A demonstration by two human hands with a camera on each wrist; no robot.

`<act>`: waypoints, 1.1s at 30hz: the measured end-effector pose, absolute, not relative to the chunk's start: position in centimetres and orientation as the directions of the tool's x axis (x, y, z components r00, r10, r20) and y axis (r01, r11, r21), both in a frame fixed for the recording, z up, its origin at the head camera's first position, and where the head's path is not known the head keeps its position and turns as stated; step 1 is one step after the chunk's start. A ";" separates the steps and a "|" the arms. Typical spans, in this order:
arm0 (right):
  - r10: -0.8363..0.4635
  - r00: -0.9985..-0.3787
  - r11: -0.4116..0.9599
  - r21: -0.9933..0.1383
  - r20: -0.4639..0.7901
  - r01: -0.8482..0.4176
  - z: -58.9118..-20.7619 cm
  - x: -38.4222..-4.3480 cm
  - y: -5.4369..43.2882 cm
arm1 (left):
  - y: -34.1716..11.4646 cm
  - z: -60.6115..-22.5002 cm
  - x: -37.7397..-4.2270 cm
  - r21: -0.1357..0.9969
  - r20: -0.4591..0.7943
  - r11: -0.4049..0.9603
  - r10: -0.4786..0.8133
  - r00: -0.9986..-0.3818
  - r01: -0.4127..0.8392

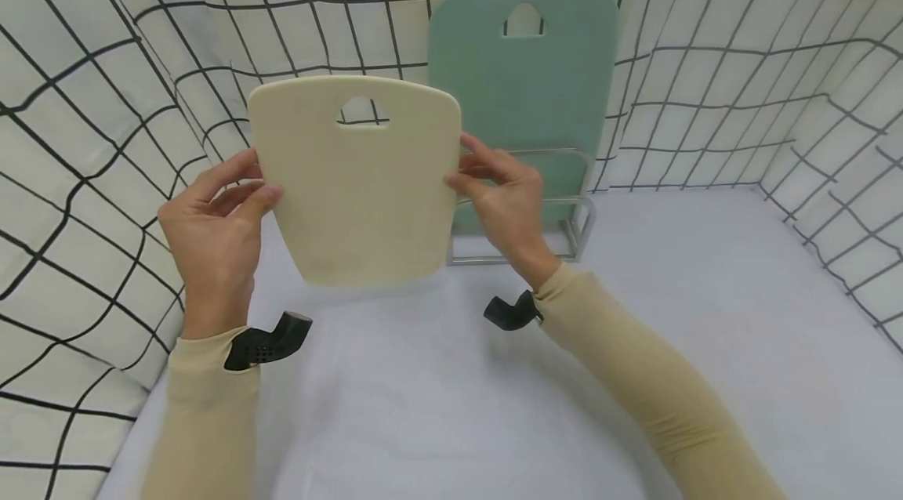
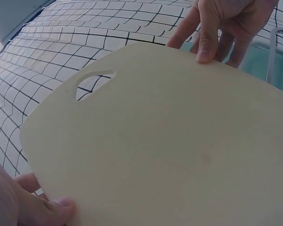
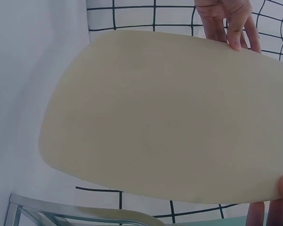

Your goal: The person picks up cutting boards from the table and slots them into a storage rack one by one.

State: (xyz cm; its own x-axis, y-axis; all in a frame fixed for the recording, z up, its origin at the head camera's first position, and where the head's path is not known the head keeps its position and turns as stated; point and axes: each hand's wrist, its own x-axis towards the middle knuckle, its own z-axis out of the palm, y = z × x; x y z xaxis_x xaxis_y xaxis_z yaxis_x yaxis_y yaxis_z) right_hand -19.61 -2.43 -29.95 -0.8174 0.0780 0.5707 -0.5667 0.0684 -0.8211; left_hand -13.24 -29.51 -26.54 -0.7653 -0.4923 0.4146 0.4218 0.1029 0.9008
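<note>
A cream cutting board (image 1: 363, 202) with a handle slot near its top edge is held upright above the white surface. My left hand (image 1: 219, 226) pinches its left edge, thumb on the near face and fingers behind. On the opposite edge, my right hand (image 1: 504, 202) pinches it the same way. Both thumbs also show against the board (image 2: 155, 141) in the left wrist view. Behind my right hand, a green cutting board (image 1: 522, 85) stands upright in a metal wire rack (image 1: 582, 226). The cream board and my right hand hide part of that rack.
White cloth with a black grid pattern (image 1: 705, 77) rises at the back and both sides. The white surface (image 1: 437, 406) spreads beneath my arms. Each wrist carries a small black camera mount (image 1: 271, 342).
</note>
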 end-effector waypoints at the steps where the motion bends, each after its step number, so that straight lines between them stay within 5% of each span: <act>1: 0.081 -0.817 0.067 -0.821 0.570 -0.567 -29.9 -19.6 -2.5 | -29.5 -26.4 -13.3 0.902 0.414 0.107 -0.491 -0.767 0.419; 33: 0.113 -0.796 0.095 -0.804 0.594 -0.587 -29.2 -21.3 -3.6 | -29.7 -25.1 -14.5 0.891 0.454 0.238 -0.490 -0.744 0.387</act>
